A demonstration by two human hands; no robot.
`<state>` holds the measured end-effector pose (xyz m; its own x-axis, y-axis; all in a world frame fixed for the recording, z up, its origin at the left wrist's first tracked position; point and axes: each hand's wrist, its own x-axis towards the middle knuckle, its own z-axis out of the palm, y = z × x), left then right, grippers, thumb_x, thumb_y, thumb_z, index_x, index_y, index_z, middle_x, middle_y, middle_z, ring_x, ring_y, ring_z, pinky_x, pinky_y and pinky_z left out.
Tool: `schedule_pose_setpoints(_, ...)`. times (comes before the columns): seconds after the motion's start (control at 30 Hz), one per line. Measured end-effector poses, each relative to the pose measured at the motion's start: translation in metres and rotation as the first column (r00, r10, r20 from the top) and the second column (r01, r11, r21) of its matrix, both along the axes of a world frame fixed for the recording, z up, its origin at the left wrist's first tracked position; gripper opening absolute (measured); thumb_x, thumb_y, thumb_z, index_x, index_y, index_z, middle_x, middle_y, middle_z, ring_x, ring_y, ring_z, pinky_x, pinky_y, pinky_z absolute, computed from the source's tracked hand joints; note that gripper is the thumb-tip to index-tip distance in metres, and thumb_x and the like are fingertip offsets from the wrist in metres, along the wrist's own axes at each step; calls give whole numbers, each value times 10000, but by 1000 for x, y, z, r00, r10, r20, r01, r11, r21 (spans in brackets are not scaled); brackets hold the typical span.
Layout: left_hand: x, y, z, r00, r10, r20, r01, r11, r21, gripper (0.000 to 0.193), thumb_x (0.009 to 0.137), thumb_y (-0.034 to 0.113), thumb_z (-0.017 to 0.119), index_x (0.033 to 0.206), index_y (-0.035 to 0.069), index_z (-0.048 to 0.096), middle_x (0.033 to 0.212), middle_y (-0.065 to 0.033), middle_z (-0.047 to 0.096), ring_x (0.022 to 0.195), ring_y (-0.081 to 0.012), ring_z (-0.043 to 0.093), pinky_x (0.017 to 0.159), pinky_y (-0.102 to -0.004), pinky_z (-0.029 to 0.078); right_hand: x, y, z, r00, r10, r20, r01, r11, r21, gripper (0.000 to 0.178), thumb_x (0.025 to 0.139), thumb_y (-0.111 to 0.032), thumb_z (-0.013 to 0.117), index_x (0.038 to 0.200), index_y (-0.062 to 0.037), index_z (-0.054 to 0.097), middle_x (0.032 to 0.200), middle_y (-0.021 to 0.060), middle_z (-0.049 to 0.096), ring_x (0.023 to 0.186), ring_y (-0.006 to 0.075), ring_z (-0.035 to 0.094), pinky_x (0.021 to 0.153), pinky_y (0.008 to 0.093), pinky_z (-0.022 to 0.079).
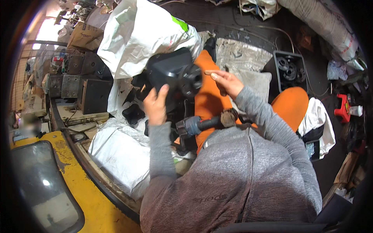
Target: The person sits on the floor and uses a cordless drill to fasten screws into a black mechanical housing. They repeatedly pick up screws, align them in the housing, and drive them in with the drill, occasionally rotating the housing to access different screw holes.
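A black moulded plastic part [169, 68] with a round collar at one end is raised before me, slightly blurred. My left hand [155, 106] is closed at its lower edge, the thumb pointing up; its other fingers are partly hidden. To the right of the collar, my right hand [229, 82] is pinched round a small thin object that I cannot make out. A large white sack [132, 37] stands just behind the part, with more black pieces [134, 113] below its mouth. Between my forearms lies a blue-grey and black cylindrical tool [190, 126].
At the right, a black crate [275, 73] holds several round black parts. A red stool [342, 108] bears a white cup [355, 111]. White sacking [120, 151] lies at lower left, next to a yellow machine panel [95, 202]. A grey sheet [252, 83] covers floor between my orange-trousered legs.
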<state>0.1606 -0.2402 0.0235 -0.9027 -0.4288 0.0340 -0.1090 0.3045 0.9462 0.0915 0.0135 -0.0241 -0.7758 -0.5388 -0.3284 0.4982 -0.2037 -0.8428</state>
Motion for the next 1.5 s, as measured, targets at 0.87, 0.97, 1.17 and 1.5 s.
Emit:
schedule_pose_setpoints(0.87, -318, -270, -90, 898, 184, 399, 327, 327, -887, 465, 847, 337, 639, 1083, -63, 657, 1083, -253, 647, 987, -386, 614, 873, -450, 489, 112, 306, -31, 57, -966, 250, 980, 102, 171, 428, 935, -168, 432, 1342, -81, 533, 701, -62, 403, 496, 57, 323, 429, 195, 309)
schedule_pose_setpoints(0.97, -307, -246, -60, 970, 170, 173, 111, 324, -940, 426, 851, 296, 664, 1060, -75, 662, 1041, -244, 661, 937, -370, 626, 844, -440, 498, 151, 333, -39, -65, -978, 198, 964, -11, 266, 338, 912, -163, 501, 1210, -102, 648, 664, -84, 399, 486, 36, 315, 396, 174, 272)
schedule_pose_setpoints(1.17, -205, -144, 92, 783, -99, -614, -479, 533, -697, 352, 857, 213, 715, 1014, -100, 671, 956, -226, 690, 837, -337, 651, 788, -419, 518, 93, 331, -78, 343, -892, -296, 846, 157, 509, 245, 867, -218, 626, 1055, -100, 730, 856, 21, 655, 723, 115, 590, 609, 248, 469)
schedule_pose_setpoints(1.5, -141, 166, 24, 420, -900, 117, 592, 173, -787, 634, 690, 12, 668, 1311, 128, 606, 818, -86, 628, 700, -236, 567, 672, -365, 477, -107, 280, -175, 977, 72, -201, 204, -48, 978, 428, 888, -182, 536, 1308, -250, 578, 1196, 138, 651, 1074, 315, 640, 900, 431, 518)
